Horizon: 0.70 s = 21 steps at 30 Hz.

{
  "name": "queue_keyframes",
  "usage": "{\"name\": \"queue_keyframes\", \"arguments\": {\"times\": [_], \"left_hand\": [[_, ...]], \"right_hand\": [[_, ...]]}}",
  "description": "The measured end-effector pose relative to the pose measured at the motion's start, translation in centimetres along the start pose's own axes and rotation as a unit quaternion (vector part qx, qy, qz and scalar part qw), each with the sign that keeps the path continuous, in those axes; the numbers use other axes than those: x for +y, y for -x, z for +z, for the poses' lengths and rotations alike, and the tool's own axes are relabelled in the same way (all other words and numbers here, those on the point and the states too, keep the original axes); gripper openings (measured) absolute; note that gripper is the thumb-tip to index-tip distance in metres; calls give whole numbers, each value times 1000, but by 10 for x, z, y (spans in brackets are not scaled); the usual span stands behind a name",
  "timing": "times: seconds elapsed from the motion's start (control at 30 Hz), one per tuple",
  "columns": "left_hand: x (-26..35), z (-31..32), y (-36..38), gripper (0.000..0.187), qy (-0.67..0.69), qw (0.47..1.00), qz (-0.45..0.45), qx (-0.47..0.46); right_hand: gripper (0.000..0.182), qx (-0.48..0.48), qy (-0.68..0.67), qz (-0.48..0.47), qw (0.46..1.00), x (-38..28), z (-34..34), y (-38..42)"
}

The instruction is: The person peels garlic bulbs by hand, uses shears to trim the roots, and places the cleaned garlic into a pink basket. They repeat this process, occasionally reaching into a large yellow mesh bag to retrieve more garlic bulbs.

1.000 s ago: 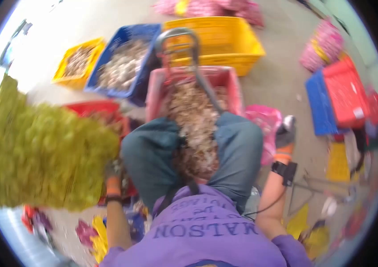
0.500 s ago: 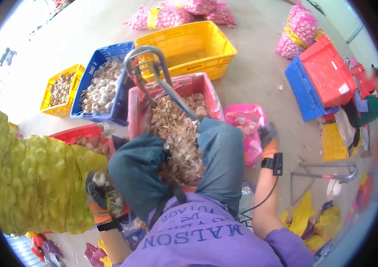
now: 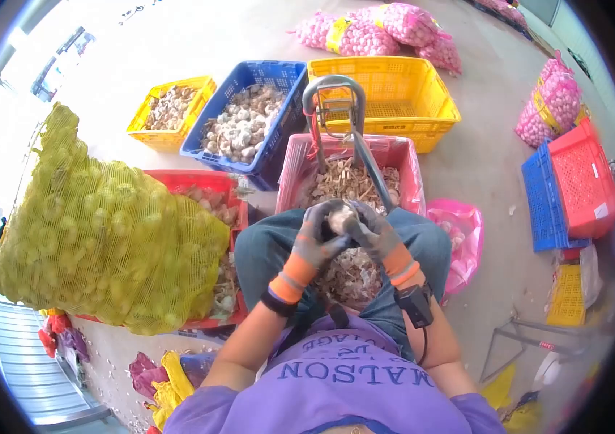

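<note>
A garlic bulb (image 3: 340, 218) is held between both gloved hands, above my lap. My left hand (image 3: 316, 235), in a grey and orange glove, wraps its fingers round the bulb from the left. From the other side, the thumb and fingers of my right hand (image 3: 374, 233) press on it. Below and beyond the hands stands a red bin lined with clear plastic (image 3: 410, 163), full of dry garlic skins and stalks (image 3: 347, 182). A grey metal frame with a looped handle (image 3: 366, 155) rises from that bin.
At left, a big yellow-green mesh sack of garlic (image 3: 116, 239) leans over a red crate (image 3: 238, 307). Farther off are a blue crate of garlic bulbs (image 3: 199, 148) and a yellow crate (image 3: 419, 137). A pink bag (image 3: 466, 249) stands right of my knee.
My left hand has come from the mesh sack to the middle with a garlic bulb. My right hand has left the pink bag and joined it. The view has shifted left.
</note>
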<state>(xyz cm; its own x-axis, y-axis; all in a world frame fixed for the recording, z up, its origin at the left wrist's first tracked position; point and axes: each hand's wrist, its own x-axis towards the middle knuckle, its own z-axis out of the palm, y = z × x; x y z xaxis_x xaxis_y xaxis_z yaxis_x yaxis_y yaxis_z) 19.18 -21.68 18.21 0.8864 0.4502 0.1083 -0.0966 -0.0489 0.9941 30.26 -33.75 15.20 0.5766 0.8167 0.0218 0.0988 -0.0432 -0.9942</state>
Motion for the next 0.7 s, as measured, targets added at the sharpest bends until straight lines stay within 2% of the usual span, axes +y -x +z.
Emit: {"name": "queue_keyframes", "arguments": {"times": [0.03,0.1,0.17,0.27,0.33,0.37,0.43,0.5,0.57,0.6,0.63,0.7], "left_hand": [[-1,-1,-1,61,-267,956,120,2],[-6,2,-2,67,-229,967,109,3],[-12,5,-3,67,-251,959,130,22],[-25,13,-3,67,-294,947,105,73],[-31,11,-4,67,-276,954,99,53],[-35,11,-5,68,-259,961,94,33],[-43,14,-8,66,-253,959,118,48],[-45,15,-6,61,-229,971,42,50],[-43,20,-8,57,-199,978,30,58],[-43,21,-10,53,-168,984,19,65],[-44,19,-13,53,-167,984,19,66],[-47,11,-22,45,-183,980,74,23]], "right_hand": [[46,-4,1,0,1000,12,5,-2],[45,21,-183,32,982,23,11,-5],[45,8,-177,26,984,22,10,-8],[45,31,-233,56,970,11,9,-7],[42,60,-282,38,957,18,9,-9],[42,60,-280,38,957,20,9,-8],[37,128,-226,21,965,3,12,-8],[34,137,-240,2,961,18,10,-11],[32,148,-254,-18,956,30,9,-14],[29,181,-157,-19,971,26,9,-16],[26,213,-59,-18,975,24,8,-19],[25,216,-103,-5,971,48,3,-29]]}}
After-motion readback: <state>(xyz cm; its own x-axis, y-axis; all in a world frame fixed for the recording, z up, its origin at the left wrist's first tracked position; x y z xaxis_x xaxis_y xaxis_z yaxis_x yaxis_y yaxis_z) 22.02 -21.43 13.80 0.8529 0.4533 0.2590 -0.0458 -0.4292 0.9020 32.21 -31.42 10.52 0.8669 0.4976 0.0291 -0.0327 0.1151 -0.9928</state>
